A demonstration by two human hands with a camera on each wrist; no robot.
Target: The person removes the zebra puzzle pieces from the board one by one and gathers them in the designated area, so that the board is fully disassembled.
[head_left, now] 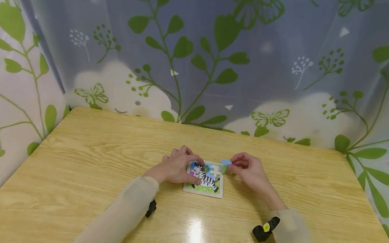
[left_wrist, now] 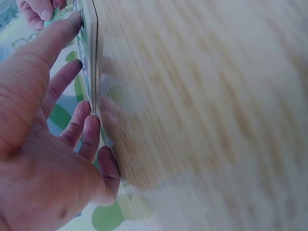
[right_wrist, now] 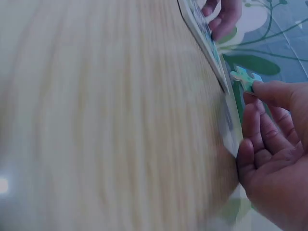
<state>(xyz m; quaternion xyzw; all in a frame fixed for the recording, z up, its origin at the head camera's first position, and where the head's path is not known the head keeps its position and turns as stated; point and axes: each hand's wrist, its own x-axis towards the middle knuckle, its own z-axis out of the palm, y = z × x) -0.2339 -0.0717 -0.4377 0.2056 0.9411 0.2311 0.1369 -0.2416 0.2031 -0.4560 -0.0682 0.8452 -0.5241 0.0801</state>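
Observation:
A small jigsaw board (head_left: 203,193) with a running zebra picture lies flat on the table. At its upper right, a patch of pale base shows without picture. My left hand (head_left: 174,167) rests on the board's left part, thumb and index fingertip pressing the picture. In the left wrist view, the other fingers of that hand (left_wrist: 57,168) stretch along the board's edge. Just off the upper right corner, my right hand (head_left: 250,173) pinches a blue-and-green puzzle piece (head_left: 225,163) between thumb and index finger. The right wrist view shows the piece (right_wrist: 244,78) raised beside the board (right_wrist: 207,45).
The wooden table (head_left: 102,137) spreads around the board on all sides. A leaf-and-butterfly patterned cloth (head_left: 195,63) hangs along its back and sides. Black wrist devices (head_left: 266,229) sit by both sleeves.

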